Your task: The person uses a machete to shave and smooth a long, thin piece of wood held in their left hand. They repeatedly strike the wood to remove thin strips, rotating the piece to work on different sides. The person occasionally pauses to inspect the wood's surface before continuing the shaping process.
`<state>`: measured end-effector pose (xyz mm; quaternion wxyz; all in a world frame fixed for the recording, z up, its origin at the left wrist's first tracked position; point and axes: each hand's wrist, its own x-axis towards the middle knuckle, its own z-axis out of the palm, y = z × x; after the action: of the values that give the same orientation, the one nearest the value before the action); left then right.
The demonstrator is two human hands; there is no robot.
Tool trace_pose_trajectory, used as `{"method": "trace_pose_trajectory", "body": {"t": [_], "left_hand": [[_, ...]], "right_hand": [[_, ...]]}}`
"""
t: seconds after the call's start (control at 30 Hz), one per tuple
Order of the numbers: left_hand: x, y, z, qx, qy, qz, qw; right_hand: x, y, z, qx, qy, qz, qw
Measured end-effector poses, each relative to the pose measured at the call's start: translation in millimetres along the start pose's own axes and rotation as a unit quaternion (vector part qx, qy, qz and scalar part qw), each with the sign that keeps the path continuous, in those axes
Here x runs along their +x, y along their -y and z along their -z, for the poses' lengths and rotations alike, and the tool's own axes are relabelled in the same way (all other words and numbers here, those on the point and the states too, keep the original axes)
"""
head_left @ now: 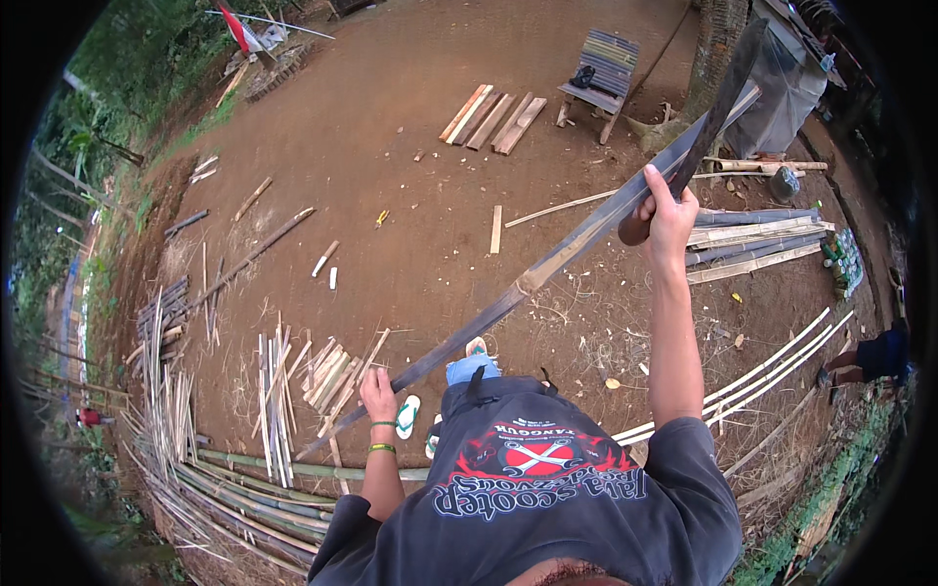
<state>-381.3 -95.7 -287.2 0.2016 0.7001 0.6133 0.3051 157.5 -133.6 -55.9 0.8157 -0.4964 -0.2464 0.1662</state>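
A long split bamboo strip (529,282), dark on its outer side and pale inside, runs slantwise across in front of me, from low left to upper right. My left hand (378,397) is closed around its lower part, with bands on the wrist. My right hand (670,217) grips a machete, thumb stretched along it. The machete's brown handle (634,230) sticks out below the fist, and its dark blade (721,98) points up and away, beside the strip's far end. Whether the right fingers also touch the strip is hidden.
Bamboo poles (254,508) and thin strips (166,391) lie at left. Split bamboo (752,244) is stacked at right, near long pale strips (772,376). Farther off are planks (493,117), a wooden chair (601,73) and yellow-handled pliers (382,219). Another person (874,356) stands at far right.
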Motion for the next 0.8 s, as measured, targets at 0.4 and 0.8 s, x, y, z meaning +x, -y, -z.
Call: {"method": "trace_pose_trajectory", "body": {"t": [0.4,0.8], "left_hand": [[15,-87,-32,-0.024,0.124,0.021,0.992],[63,-212,-18,-0.019,0.371,-0.235,0.898]], "right_hand": [[37,-2,137,-0.002,-0.152,-0.027,0.988],[52,48,267,-0.017,-0.279,0.038,0.959]]}}
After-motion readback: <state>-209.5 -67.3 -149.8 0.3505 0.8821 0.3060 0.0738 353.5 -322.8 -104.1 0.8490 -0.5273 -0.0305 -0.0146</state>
